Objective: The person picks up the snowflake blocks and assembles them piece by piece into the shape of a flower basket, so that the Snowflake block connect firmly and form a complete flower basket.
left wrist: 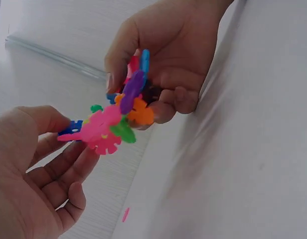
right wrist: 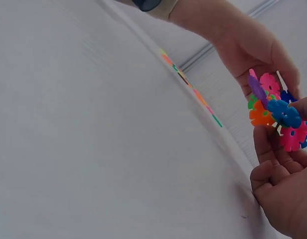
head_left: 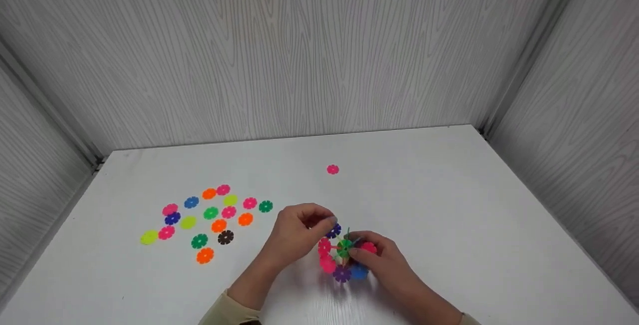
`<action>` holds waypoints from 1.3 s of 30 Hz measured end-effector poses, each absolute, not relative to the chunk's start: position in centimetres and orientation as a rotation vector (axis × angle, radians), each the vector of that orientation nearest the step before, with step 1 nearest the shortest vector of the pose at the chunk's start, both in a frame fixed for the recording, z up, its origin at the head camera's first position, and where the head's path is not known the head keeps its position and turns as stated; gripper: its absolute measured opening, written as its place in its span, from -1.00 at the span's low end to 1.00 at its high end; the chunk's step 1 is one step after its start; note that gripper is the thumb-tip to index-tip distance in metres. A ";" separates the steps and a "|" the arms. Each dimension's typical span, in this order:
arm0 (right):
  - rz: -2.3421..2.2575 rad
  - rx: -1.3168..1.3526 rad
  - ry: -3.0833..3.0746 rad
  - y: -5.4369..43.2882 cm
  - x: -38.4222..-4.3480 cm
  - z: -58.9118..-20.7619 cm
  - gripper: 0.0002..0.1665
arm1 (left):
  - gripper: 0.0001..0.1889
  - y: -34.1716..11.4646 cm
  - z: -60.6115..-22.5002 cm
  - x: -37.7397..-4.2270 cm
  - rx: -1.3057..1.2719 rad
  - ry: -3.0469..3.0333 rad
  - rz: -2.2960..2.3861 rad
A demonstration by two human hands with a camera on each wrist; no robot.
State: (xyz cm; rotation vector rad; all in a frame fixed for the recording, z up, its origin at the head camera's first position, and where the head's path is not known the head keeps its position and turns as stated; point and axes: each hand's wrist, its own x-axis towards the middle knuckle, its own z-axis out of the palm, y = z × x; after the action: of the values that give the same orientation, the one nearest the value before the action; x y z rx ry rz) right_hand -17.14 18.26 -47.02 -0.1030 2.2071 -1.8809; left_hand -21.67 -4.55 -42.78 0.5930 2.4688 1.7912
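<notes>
My right hand (head_left: 389, 262) grips a cluster of interlocked plastic snowflake discs, with a green disc (head_left: 344, 248) at its middle. Around that sit pink, purple (head_left: 342, 273), blue (head_left: 359, 271) and orange (left wrist: 140, 112) discs, several standing at angles. At the cluster's upper left, my left hand (head_left: 299, 232) pinches a dark blue disc (head_left: 333, 230) between thumb and forefinger. In the left wrist view this dark blue disc (left wrist: 71, 129) lies right against a pink disc (left wrist: 101, 124) of the cluster. The other left fingers curl loosely beneath.
Loose snowflake discs in pink, orange, yellow, green, blue and black (head_left: 225, 237) lie flat on the left of the white table (head_left: 449, 190). A single pink disc (head_left: 333, 169) lies farther back. Wood-grain panels (head_left: 299, 55) stand behind and at both sides.
</notes>
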 end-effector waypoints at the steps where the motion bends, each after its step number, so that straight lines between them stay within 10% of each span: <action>1: -1.874 -0.106 2.208 18.2 -17.2 -47.1 -0.46 | -0.83 -4.7 -42.7 -22.1 0.594 2.477 1.791; 17: -1.889 -0.161 2.130 18.0 -17.0 -48.0 -0.52 | -0.49 -5.0 -45.8 -34.6 0.475 2.561 1.547; 39: -1.829 -0.132 2.144 18.3 -17.3 -47.4 -0.56 | -0.36 -1.3 -47.4 -38.0 0.525 2.772 1.074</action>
State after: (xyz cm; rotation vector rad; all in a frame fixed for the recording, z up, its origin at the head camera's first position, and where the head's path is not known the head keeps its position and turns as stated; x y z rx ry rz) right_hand -17.30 18.34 -47.38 -0.1319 2.1445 -1.8292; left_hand -38.02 -1.25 -47.35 0.5246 2.7722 1.0743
